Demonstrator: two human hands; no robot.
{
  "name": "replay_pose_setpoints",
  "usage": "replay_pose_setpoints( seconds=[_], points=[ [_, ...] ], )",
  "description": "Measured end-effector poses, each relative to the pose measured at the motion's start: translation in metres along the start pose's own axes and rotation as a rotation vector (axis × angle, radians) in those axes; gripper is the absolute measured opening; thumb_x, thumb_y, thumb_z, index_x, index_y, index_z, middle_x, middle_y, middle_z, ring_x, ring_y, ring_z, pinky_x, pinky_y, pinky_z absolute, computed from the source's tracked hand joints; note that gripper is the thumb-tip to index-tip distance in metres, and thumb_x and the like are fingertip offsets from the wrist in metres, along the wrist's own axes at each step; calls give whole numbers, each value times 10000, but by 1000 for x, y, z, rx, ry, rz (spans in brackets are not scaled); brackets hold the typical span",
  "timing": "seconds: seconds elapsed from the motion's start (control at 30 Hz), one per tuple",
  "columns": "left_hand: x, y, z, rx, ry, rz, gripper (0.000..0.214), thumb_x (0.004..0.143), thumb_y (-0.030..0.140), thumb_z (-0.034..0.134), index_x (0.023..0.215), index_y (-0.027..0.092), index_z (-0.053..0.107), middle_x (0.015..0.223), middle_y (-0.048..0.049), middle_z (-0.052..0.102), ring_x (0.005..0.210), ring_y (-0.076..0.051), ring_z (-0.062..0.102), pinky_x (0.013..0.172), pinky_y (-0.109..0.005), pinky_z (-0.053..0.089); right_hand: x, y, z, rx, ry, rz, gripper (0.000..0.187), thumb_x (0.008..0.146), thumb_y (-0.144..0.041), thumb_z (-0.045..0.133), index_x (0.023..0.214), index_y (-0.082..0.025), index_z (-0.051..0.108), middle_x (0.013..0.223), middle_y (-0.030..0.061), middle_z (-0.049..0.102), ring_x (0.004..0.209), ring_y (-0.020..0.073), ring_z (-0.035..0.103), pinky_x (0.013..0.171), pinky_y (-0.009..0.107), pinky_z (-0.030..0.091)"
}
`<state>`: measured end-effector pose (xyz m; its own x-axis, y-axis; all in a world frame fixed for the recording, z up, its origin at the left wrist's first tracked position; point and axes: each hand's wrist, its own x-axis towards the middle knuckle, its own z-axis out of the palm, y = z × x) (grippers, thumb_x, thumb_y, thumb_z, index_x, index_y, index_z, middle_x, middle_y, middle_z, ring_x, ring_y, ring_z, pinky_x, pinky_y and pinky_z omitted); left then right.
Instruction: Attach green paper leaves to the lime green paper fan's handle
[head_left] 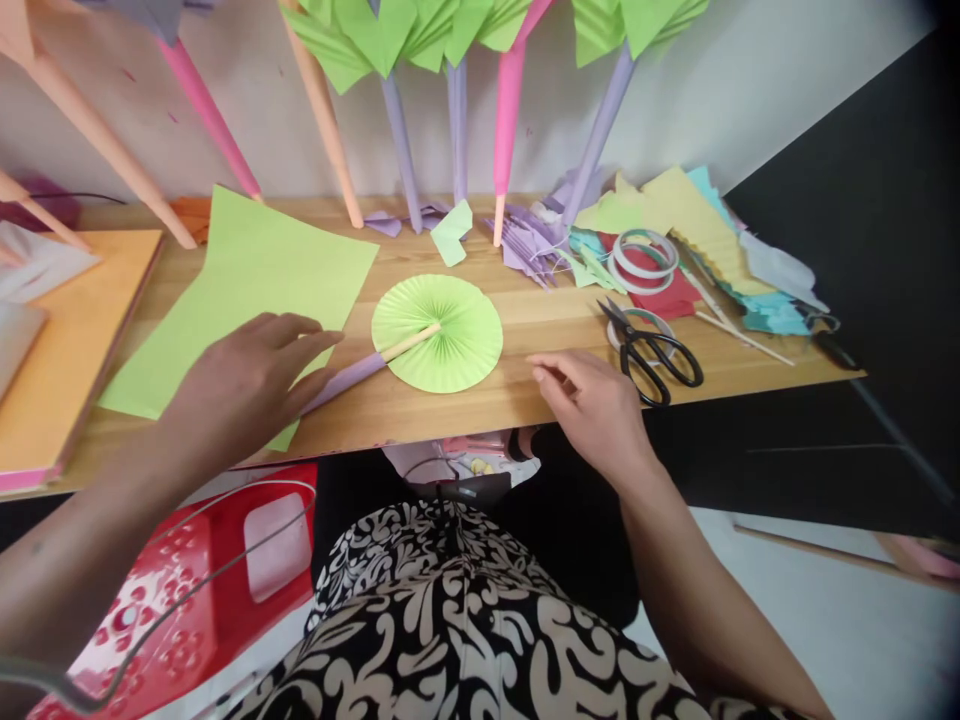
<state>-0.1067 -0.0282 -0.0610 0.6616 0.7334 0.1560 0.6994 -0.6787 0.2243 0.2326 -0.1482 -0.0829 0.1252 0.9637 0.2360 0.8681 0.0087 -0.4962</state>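
A round, pleated light-green paper fan (465, 350) lies flat on the wooden table, fully spread in a disc. Across its left half rests a stick (409, 345), bare wood at its tip near the disc's centre and wrapped in purple paper lower down. My left hand (247, 375) is over the purple end, fingers stretched and apart; whether it touches the stick I cannot tell. Beneath that hand spreads a large light-green paper sheet (277, 265). Right of the fan, my right hand (592, 405) has its fingers curled together, with nothing visible in them. Black-handled scissors (652, 350) lie just beyond it.
Tape rolls (643, 262) sit among paper scraps (694, 215) at the right. Several paper flowers on wrapped stems (510, 120) lean against the wall. An orange board (112, 330) is at the left. A red plastic stool (225, 560) stands below the table's edge.
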Motion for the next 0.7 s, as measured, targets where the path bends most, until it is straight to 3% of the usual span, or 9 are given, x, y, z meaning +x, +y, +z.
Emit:
replay_pose_setpoints(
  seconds=[0.1, 0.2, 0.4, 0.6, 0.7],
  points=[
    [28, 15, -1, -15, -29, 123, 426, 1021, 449, 409, 1213, 206, 702, 1188, -152, 693, 1060, -307, 621, 846, -404, 472, 14, -3, 6, -61, -23, 1, 194, 949, -248, 537, 952, -212, 727, 897, 57, 733, 876, 220, 667, 766, 324, 469],
    [65, 23, 8, -58, -73, 282, 350, 1016, 382, 452, 1144, 212, 730, 1077, -108, 717, 990, -246, 650, 807, -336, 467, 28, -12, 15, -80, -55, -33, 152, 934, -229, 562, 892, -215, 707, 871, 50, 719, 881, 222, 650, 746, 324, 444],
    [124, 6, 33, -202, -149, 448, 243, 959, 309, 538, 991, 204, 755, 935, -55, 736, 823, -169, 649, 721, -268, 442, 44, -24, 31, -131, -100, -57, 111, 911, -176, 604, 867, -219, 696, 867, 36, 707, 890, 218, 636, 727, 318, 407],
    [121, -5, 45, -451, 50, 447, 235, 971, 292, 548, 864, 188, 731, 808, -32, 729, 721, -131, 619, 684, -268, 441, 49, -29, 39, -172, -133, -47, 120, 899, -156, 625, 815, -225, 676, 840, 25, 693, 878, 208, 623, 678, 306, 367],
    [113, -1, 47, -386, 20, 472, 234, 981, 266, 540, 911, 182, 748, 841, -44, 750, 763, -146, 635, 716, -283, 445, 52, -32, 43, -234, -108, -60, 133, 911, -166, 614, 806, -221, 676, 826, 31, 688, 861, 207, 608, 675, 308, 358]
  ],
)
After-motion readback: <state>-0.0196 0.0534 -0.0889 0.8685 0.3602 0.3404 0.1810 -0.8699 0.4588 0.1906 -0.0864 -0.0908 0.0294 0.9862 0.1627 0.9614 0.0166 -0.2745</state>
